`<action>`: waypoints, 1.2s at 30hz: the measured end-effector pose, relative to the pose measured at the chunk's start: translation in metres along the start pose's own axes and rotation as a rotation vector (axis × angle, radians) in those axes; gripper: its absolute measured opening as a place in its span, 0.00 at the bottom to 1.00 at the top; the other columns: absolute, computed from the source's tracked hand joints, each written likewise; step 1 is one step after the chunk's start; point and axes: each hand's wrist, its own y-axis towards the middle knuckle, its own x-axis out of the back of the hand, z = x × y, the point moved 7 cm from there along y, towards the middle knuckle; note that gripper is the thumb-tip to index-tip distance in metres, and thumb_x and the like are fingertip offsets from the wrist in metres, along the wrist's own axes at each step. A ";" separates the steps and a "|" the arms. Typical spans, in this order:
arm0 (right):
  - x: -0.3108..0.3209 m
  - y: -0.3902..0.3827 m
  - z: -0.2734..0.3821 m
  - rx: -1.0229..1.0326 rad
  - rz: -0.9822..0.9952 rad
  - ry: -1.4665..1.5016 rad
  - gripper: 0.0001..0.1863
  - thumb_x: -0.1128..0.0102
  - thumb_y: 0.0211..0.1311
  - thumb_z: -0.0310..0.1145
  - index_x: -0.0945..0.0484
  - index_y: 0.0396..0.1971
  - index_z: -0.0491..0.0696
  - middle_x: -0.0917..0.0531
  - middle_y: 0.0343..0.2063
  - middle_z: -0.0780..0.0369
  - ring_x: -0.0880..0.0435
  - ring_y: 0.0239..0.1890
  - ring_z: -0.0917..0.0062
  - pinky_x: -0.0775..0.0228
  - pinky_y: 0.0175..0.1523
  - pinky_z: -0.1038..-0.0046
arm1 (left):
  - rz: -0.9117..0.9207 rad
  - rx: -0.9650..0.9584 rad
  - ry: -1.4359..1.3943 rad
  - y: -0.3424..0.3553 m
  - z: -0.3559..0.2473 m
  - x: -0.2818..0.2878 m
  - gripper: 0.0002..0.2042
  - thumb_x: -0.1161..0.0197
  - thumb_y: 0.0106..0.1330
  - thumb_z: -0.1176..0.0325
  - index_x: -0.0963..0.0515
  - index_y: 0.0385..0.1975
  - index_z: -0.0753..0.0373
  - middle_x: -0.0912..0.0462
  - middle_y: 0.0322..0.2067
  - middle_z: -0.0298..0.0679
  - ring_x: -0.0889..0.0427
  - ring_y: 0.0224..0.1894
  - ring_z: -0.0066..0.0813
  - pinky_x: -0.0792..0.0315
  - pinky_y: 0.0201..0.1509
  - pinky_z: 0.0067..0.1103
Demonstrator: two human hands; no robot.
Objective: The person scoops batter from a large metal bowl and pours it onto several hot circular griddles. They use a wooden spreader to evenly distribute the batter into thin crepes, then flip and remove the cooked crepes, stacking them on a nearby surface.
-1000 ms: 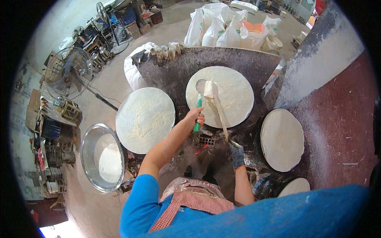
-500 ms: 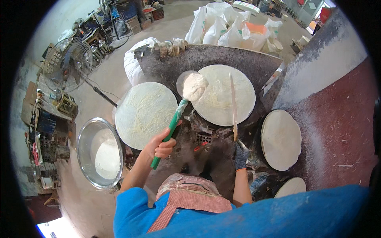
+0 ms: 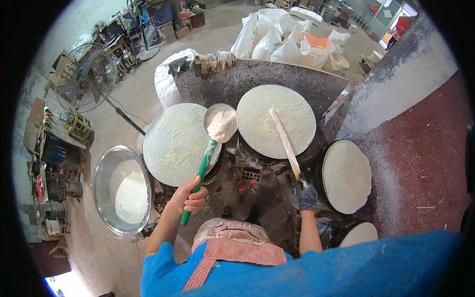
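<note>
Left hand (image 3: 190, 197) is wrapped tight around the lower end of the green handle of the ladle (image 3: 208, 158), fingers curled shut on it, and the bowl, heaped with white batter (image 3: 221, 123), hangs over the right edge of the left crepe (image 3: 179, 143). That edge is the landmark. Just right of it, the gloved right hand (image 3: 307, 196) is clenched on the grip of a long wooden spreader (image 3: 284, 141), whose far end lies on the middle crepe (image 3: 276, 120). Farther right sit 2 more rounds, a pale crepe on a dark pan (image 3: 346, 175) and a sliver of another (image 3: 360, 234) below it. Left of the landmark, a steel basin (image 3: 121, 190) holds the batter supply; beyond that, a standing fan (image 3: 85, 76). Sacks (image 3: 277, 37) pile up behind the griddles. To do this well, I'd say: keep the ladle bowl level so nothing slops off the heap, tip it at the centre of a griddle rather than its rim, and have the spreader ready to sweep outward in 1 even spiral before the batter sets.
</note>
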 end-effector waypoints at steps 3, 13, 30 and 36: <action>0.005 -0.003 -0.015 -0.167 0.007 0.040 0.22 0.46 0.56 0.45 0.28 0.52 0.60 0.20 0.33 0.50 0.21 0.33 0.53 0.29 0.39 0.62 | -0.102 0.026 -0.115 -0.002 0.005 0.013 0.19 0.60 0.72 0.57 0.47 0.62 0.38 0.44 0.12 0.29 0.48 0.08 0.13 0.49 0.05 0.12; -0.043 0.008 -0.012 -0.018 0.158 0.753 0.19 0.44 0.57 0.36 0.26 0.48 0.45 0.18 0.35 0.56 0.19 0.36 0.69 0.29 0.43 0.66 | -0.238 0.024 -0.266 -0.003 0.028 0.043 0.17 0.59 0.71 0.57 0.41 0.60 0.40 0.44 0.12 0.29 0.46 0.08 0.14 0.49 0.06 0.13; 0.097 -0.207 -0.015 -0.001 0.196 0.205 0.19 0.36 0.49 0.38 0.21 0.41 0.45 0.18 0.32 0.54 0.18 0.34 0.64 0.28 0.40 0.68 | -0.315 0.297 -0.117 0.005 0.047 0.077 0.13 0.56 0.70 0.57 0.36 0.54 0.37 0.47 0.13 0.29 0.50 0.09 0.13 0.52 0.06 0.12; 0.132 -0.229 -0.019 0.019 -0.026 0.291 0.19 0.36 0.49 0.38 0.22 0.40 0.43 0.18 0.29 0.55 0.20 0.32 0.61 0.28 0.40 0.64 | 0.085 0.159 -0.062 0.003 0.075 0.048 0.17 0.59 0.71 0.56 0.41 0.59 0.37 0.45 0.12 0.30 0.47 0.08 0.14 0.49 0.06 0.11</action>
